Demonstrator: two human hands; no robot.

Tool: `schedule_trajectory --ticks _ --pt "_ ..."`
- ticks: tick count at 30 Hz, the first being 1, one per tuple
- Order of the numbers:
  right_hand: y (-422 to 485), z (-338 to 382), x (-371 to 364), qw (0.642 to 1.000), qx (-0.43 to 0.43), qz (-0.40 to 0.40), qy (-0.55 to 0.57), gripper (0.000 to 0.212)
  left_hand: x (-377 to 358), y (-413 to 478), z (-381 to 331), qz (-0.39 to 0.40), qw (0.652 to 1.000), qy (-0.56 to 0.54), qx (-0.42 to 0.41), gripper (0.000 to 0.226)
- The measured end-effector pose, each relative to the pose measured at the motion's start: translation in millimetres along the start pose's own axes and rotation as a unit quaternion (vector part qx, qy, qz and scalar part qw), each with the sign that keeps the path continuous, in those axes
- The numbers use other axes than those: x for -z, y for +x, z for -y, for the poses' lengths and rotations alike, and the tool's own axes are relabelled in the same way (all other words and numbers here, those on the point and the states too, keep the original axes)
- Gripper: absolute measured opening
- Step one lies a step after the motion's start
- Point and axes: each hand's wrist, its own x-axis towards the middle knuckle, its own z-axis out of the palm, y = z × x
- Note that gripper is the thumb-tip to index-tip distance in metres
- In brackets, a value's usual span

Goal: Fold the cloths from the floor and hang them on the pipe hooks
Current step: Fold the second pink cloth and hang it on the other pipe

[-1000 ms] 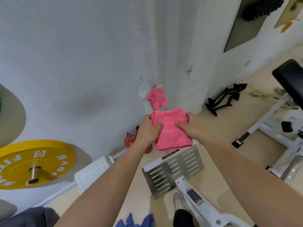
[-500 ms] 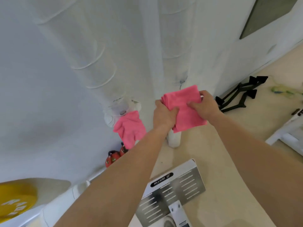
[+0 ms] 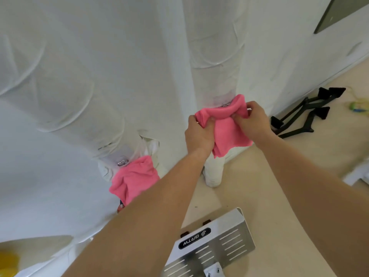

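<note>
A folded pink cloth (image 3: 229, 132) is held against the right white wrapped pipe (image 3: 215, 56), its top edge bunched at a small metal hook (image 3: 225, 105). My left hand (image 3: 199, 134) grips the cloth's left upper part; my right hand (image 3: 253, 120) pinches its right upper edge. A second pink cloth (image 3: 133, 178) hangs from a metal hook (image 3: 122, 162) on the left wrapped pipe (image 3: 65, 92), lower left of my hands.
A white and metal machine footplate (image 3: 215, 246) lies on the beige floor below my arms. Black push-up handles (image 3: 305, 114) sit on the floor at the right by the wall. A yellow weight plate (image 3: 8, 262) shows at the bottom left corner.
I have moved closer to the pipes. Both hands carried the folded pink cloth up and right to the right pipe's hook, and its top edge is now bunched there.
</note>
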Motion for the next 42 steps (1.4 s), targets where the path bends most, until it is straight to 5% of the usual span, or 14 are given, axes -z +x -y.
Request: schedule_trajectory --ticks 5,10,13,16,18,21,26,32,36,42 --pt "6.8 -19.9 -7.8 0.996 -0.076 -0.003 0.035 0.04 -5.8 9.1 13.5 0.004 1.0 -0.004 0.021 0.024" --pt "-12.9 -10.2 -4.4 0.989 0.108 -0.1 -0.01 0.032 -6.3 5.8 18.3 -0.019 0.999 0.026 0.026 0.034" --pt "-25.3 -8.0 0.4 0.989 0.137 -0.051 -0.032 0.034 -2.7 -0.8 17.1 -0.099 0.983 0.12 -0.099 0.037" --pt "-32.9 -13.3 6.1 0.99 0.127 0.034 -0.059 0.047 -2.7 -3.9 23.4 -0.066 0.957 0.176 -0.221 0.016" --pt "-27.4 -17.4 10.0 0.984 0.117 0.091 -0.095 0.055 -3.1 -5.3 26.1 -0.027 0.958 0.161 -0.235 0.006" --pt "-18.0 -15.9 17.9 0.971 0.127 0.14 -0.146 0.058 -1.1 -6.8 29.2 0.042 0.973 0.11 -0.2 0.023" --pt "-19.6 -19.2 14.3 0.962 0.174 0.111 -0.179 0.036 3.3 3.6 36.9 0.084 0.965 0.116 -0.22 0.036" --pt "-8.4 -30.3 1.5 0.951 0.196 0.056 -0.231 0.01 -3.8 9.7 25.5 0.013 0.919 0.294 -0.262 0.033" --pt "-7.0 -30.4 -5.4 0.948 0.204 -0.002 -0.246 0.006 -7.9 14.4 20.5 -0.005 0.915 0.313 -0.256 0.026" --pt "-15.3 -21.5 3.5 0.948 0.234 -0.039 -0.213 0.059 -3.5 10.9 24.5 -0.016 0.914 0.294 -0.28 0.029"
